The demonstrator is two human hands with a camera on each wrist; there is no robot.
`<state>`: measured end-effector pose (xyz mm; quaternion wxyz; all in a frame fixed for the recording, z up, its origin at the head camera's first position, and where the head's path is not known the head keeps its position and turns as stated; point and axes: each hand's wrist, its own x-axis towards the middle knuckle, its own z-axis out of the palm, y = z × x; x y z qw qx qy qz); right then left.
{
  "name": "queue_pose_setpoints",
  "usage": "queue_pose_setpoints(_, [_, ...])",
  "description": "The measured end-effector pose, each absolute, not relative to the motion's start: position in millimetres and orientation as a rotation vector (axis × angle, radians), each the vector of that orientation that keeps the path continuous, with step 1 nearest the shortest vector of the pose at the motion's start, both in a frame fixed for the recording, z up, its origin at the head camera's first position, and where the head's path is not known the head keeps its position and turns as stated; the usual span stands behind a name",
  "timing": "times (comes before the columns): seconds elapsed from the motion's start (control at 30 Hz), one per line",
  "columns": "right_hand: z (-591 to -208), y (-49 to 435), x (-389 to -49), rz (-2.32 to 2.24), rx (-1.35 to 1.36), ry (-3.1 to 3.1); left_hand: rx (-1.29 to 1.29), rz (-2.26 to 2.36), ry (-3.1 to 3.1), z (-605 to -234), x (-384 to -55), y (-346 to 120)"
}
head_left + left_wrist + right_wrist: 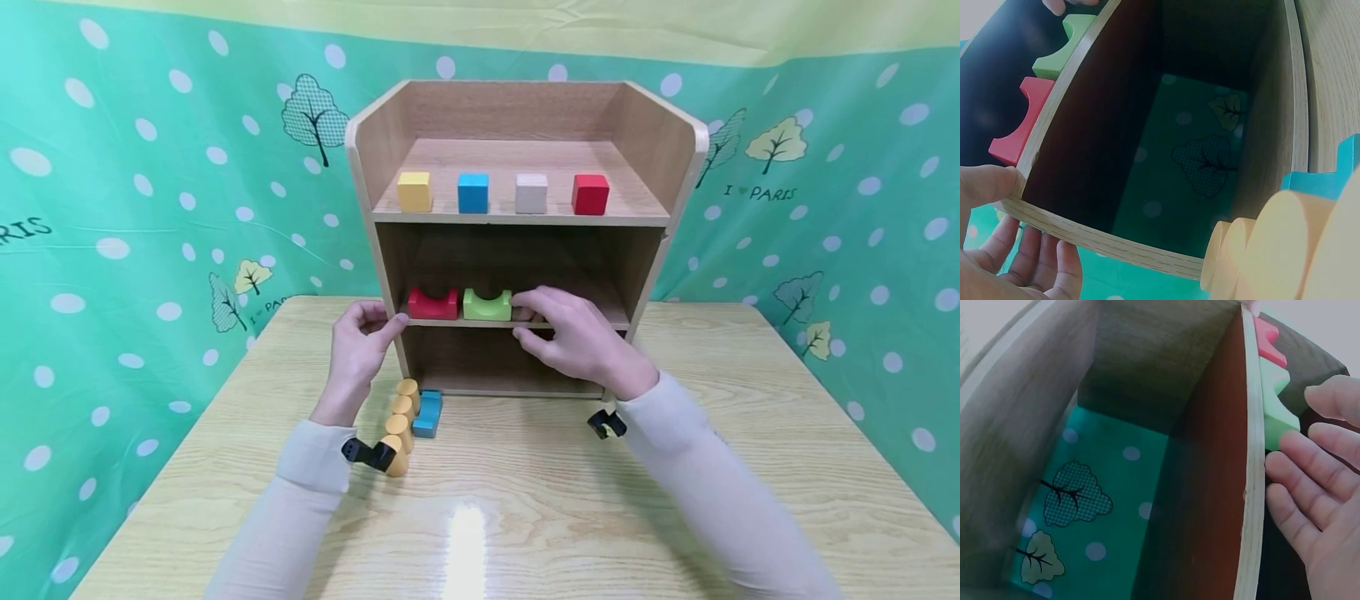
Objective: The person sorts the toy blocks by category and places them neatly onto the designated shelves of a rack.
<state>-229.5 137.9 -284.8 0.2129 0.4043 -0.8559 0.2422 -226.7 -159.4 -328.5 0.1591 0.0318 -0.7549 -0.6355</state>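
A red arch-shaped block point(432, 305) and a green arch-shaped block point(487, 306) stand side by side, hollows up, along the front of the middle board of a wooden shelf point(514, 325). My left hand point(362, 342) grips the shelf's left side panel. In the left wrist view its thumb point(991, 184) presses the front edge by the red block, with the fingers around the outer face. My right hand point(573, 337) is at the green block's right end. In the right wrist view, loosely bent fingers point(1329, 465) touch that end, and the thumb stands apart.
Yellow point(415, 193), blue point(473, 194), white point(531, 194) and red point(590, 195) cubes line the top board's front edge. Several tan cylinders point(400, 429) and a blue arch-shaped block point(428, 414) are on the table before the shelf's lower left corner. A patterned cloth point(150, 208) hangs behind.
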Motion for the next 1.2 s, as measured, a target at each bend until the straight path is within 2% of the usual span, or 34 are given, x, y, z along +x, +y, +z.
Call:
queue_pose_setpoints(0.37, [-301,126,-223,0.73,1.237,-2.219,0.085,-1.81,-2.162,-329,-227,-160])
queue_pose_setpoints(1.2, [-333,92,-213,0.772,1.266,-2.276,0.081,-1.814,-2.154,-329,-226,-160])
